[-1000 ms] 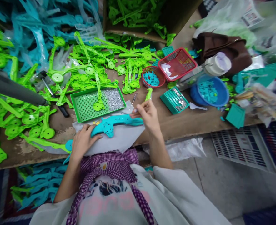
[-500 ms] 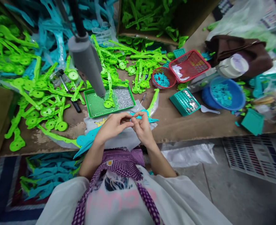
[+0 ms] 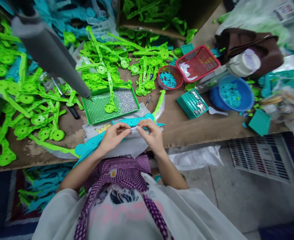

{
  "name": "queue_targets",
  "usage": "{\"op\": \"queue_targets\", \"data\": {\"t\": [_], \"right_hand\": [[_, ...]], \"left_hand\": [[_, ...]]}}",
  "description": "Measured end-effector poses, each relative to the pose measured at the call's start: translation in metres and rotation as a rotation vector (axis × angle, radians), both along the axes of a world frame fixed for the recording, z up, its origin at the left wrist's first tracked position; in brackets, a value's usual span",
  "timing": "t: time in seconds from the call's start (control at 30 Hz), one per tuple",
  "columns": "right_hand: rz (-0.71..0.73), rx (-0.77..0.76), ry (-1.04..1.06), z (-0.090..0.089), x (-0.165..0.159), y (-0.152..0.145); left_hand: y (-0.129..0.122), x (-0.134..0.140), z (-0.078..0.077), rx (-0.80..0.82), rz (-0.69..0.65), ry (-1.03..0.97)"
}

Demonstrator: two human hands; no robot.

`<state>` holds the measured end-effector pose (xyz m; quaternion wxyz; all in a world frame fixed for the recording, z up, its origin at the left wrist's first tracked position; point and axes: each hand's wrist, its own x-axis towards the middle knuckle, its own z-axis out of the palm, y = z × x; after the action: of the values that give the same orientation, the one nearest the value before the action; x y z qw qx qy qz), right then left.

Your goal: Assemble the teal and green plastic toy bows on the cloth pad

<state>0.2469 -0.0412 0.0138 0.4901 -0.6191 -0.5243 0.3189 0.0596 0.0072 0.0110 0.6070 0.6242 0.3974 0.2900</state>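
Note:
Over the front edge of the table, my left hand (image 3: 115, 136) and my right hand (image 3: 150, 135) meet fingertip to fingertip. Between them is a small whitish piece (image 3: 134, 128), pinched from both sides; its exact kind is too small to make out. Beneath and behind the hands lie long turquoise plastic parts (image 3: 89, 144) on a grey cloth (image 3: 137, 146) with a yellow figure. A bright green arm-shaped part (image 3: 159, 106) touches the turquoise piece on the right. Just beyond stands a green tray (image 3: 97, 108) with small silvery metal pieces and one green part inside.
Heaps of green parts (image 3: 27, 96) cover the left. A grey tool body (image 3: 54, 55) hangs above them. A screwdriver (image 3: 147, 104), red baskets (image 3: 198, 63), a teal box of round metal discs (image 3: 191, 104) and a blue bowl (image 3: 231, 93) stand to the right.
My hands have drawn slightly apart and the left has opened out from its curl, so the whitish piece now shows between the fingertips. The camera view has shifted a little.

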Motion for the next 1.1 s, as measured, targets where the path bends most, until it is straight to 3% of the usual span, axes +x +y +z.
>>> {"op": "queue_targets", "data": {"t": [0.13,0.23,0.33,0.47,0.83,1.0,1.07,1.1], "right_hand": [[-0.132,0.005,-0.303,-0.017,0.012,0.018],[-0.121,-0.012,-0.407,-0.031,0.01,0.024],[-0.14,-0.006,-0.465,-0.038,0.004,0.026],[-0.12,-0.044,-0.525,-0.04,0.001,0.026],[-0.063,-0.147,-0.701,-0.05,-0.007,0.035],[0.127,-0.133,-0.519,-0.028,0.011,0.029],[0.085,-0.038,-0.391,-0.013,0.028,0.016],[-0.017,0.024,-0.343,-0.007,0.037,0.008]], "left_hand": [[0.003,-0.051,0.003,0.493,-0.065,0.381],[0.001,-0.087,-0.006,0.635,-0.123,0.605],[-0.001,-0.105,-0.023,0.657,-0.13,0.722],[-0.002,-0.106,-0.039,0.644,-0.12,0.759],[0.001,-0.103,-0.041,0.631,-0.114,0.761],[0.005,-0.103,-0.043,0.639,-0.154,0.808],[0.002,-0.104,-0.039,0.68,-0.156,0.798],[0.0,-0.104,-0.036,0.716,-0.14,0.787]]}}
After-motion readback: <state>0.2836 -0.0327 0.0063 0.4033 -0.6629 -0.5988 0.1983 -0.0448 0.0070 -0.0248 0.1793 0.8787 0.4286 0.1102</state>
